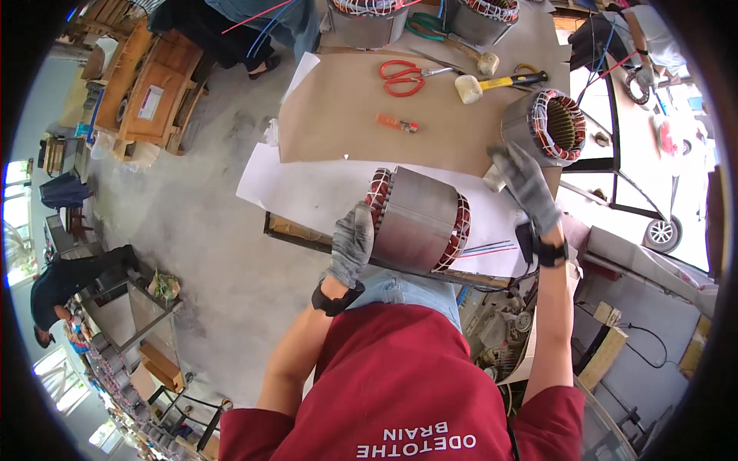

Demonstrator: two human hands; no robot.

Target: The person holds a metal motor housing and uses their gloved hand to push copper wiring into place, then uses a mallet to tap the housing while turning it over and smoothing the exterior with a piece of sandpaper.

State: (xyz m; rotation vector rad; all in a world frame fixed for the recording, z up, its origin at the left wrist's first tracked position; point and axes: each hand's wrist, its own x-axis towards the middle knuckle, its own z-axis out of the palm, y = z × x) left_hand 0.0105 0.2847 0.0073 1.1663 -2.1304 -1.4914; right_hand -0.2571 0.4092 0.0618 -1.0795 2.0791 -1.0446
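Note:
A grey motor stator (419, 219) lies on its side at the near edge of the table. Red windings laced with white cord bulge from both its ends. My left hand (352, 242), in a grey glove, is closed against its left end, by the winding. To the right of the stator, my gloved right hand (529, 188) is closed on a short white cylindrical piece (493, 179), partly hidden by the fingers. Just beyond that hand stands a second stator (542, 127), its open bore showing.
Red-handled scissors (403, 79), a small orange tool (397, 123) and a yellow-and-black-handled mallet (500, 83) lie on brown cardboard (330, 107). Beyond are green-handled pliers (427, 27), another mallet (484, 61) and more stators (367, 27). Other people stand around; a wooden crate (146, 100) is at left.

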